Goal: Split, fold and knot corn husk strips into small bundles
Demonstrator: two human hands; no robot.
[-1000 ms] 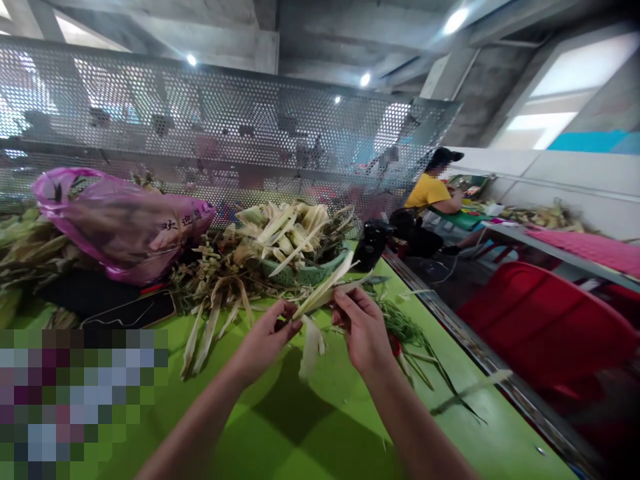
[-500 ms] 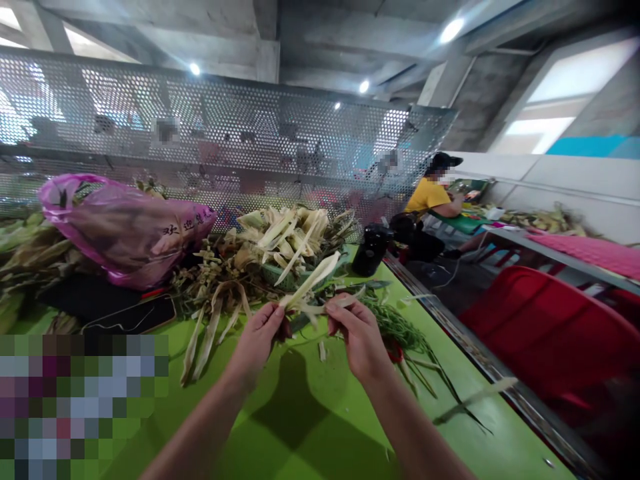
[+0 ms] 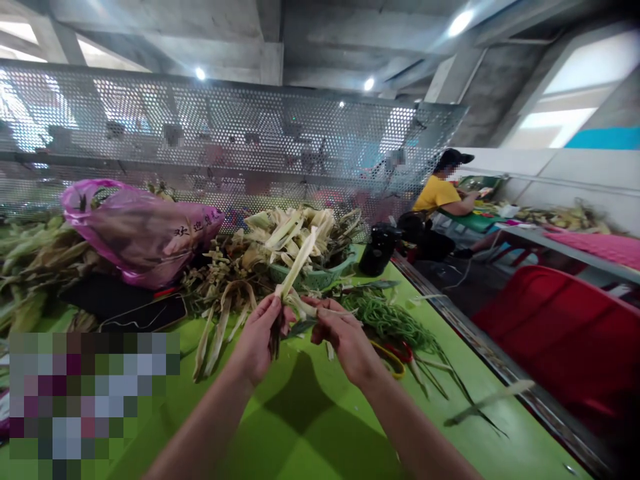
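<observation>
left hand point(image 3: 259, 337): in head view, closed around a corn-husk bundle point(image 3: 300, 263).
right hand point(image 3: 340, 333): pinched on a husk strip point(image 3: 306, 308) between both hands.
bundle axis: slanting forward-right from the left, nearer hand toward the green basket point(image 3: 327, 277).

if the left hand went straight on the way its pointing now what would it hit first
Most likely the green basket heaped with pale husks, beyond the husk strip the left hand holds; depth is hard to judge from this single view.
</observation>
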